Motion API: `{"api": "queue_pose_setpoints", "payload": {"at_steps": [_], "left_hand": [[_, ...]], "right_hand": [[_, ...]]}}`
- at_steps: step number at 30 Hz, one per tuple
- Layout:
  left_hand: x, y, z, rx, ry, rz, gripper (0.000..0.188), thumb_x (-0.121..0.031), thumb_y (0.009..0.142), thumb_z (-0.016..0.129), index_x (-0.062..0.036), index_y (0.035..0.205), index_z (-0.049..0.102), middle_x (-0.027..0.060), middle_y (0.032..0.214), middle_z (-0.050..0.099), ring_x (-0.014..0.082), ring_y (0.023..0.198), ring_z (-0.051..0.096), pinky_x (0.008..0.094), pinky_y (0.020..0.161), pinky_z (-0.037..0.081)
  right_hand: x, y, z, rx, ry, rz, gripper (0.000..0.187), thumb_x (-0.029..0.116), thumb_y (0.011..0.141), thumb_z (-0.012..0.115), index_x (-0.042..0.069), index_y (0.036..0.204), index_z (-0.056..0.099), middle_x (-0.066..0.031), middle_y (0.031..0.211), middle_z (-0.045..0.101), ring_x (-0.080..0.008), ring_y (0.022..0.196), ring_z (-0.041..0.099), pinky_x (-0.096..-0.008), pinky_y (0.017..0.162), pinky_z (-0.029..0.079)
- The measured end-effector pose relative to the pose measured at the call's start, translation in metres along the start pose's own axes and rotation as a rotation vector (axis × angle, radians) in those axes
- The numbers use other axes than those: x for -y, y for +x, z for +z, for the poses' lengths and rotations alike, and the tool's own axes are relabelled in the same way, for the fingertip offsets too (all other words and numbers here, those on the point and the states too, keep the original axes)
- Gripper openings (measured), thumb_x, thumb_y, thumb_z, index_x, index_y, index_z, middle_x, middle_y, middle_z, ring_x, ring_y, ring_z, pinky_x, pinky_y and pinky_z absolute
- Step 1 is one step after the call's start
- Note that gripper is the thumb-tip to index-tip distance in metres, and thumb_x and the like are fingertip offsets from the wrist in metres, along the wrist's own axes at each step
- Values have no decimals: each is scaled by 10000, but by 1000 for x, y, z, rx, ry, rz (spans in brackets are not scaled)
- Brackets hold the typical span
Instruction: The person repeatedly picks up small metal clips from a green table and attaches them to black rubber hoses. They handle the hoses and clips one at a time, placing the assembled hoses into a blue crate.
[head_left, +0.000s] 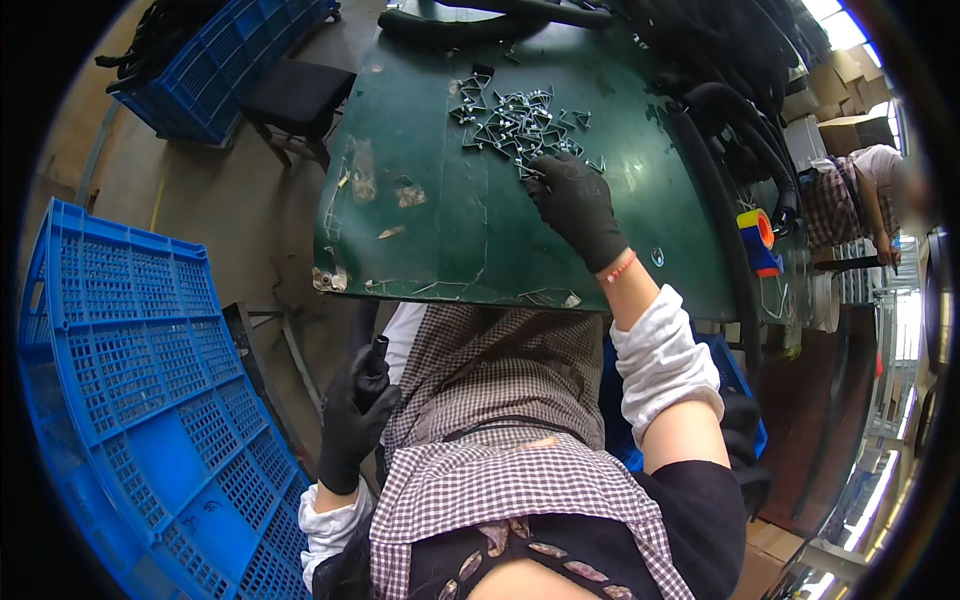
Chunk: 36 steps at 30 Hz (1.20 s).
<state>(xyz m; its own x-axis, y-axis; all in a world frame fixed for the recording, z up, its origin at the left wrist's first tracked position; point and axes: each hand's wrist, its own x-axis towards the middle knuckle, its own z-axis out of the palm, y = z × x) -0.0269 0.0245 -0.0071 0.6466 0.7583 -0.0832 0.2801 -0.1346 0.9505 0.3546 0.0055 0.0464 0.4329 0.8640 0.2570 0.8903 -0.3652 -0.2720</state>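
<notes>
My right hand [578,205], in a black glove, reaches over the green table to the near edge of a pile of small silvery metal clamps [515,122]. Its thumb and fingertips close on one clamp at that edge; the fingers partly cover it. Lower down at the left, beside my checked apron [500,400], my gloved left hand [355,415] is wrapped round a black rubber hose [379,349]. The hose's end sticks up out of the fist, and the rest is hard to make out against the dark glove.
The green table [410,240] has scraps of tape on it. Black hoses [740,115] lie along its far and right sides. A tape roll on a blue dispenser [760,240] sits at the right edge. Blue crates [140,390] and a black stool [298,100] stand left; another person [850,200] is at far right.
</notes>
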Motion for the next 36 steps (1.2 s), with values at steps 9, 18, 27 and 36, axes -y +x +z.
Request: {"api": "queue_pose_setpoints", "payload": {"at_steps": [9, 18, 27, 36], "left_hand": [[-7, 1, 2, 7, -30, -38, 618, -79, 785, 723, -11, 1350, 483, 106, 1068, 647, 157, 946, 612, 320, 836, 491], [-18, 10, 5, 62, 49, 5, 653, -121, 772, 730, -44, 1370, 480, 148, 1123, 646, 213, 951, 634, 342, 853, 490], [-19, 6, 10, -18, 93, 107, 653, -14, 806, 685, -43, 1405, 426, 115, 1048, 583, 173, 838, 564, 332, 771, 482], [-36, -4, 8, 40, 5, 170, 307, 75, 809, 651, -44, 1092, 646, 185, 1254, 519, 317, 1134, 559, 373, 930, 445]], "right_hand": [[-27, 10, 17, 46, -24, -19, 131, 196, 847, 586, 148, 947, 656, -108, 924, 645, -336, 817, 644, -429, 702, 517], [-32, 4, 5, 13, 55, 9, 278, 120, 863, 572, 163, 1134, 615, -131, 942, 673, -344, 860, 649, -431, 725, 517], [-19, -3, -11, 7, 346, 27, 334, 153, 861, 659, 90, 1174, 557, -158, 958, 672, -309, 826, 668, -395, 723, 521], [100, -95, -35, 720, 926, -326, 593, 29, 833, 685, 48, 1366, 426, -173, 829, 605, -264, 718, 637, -361, 648, 508]]}}
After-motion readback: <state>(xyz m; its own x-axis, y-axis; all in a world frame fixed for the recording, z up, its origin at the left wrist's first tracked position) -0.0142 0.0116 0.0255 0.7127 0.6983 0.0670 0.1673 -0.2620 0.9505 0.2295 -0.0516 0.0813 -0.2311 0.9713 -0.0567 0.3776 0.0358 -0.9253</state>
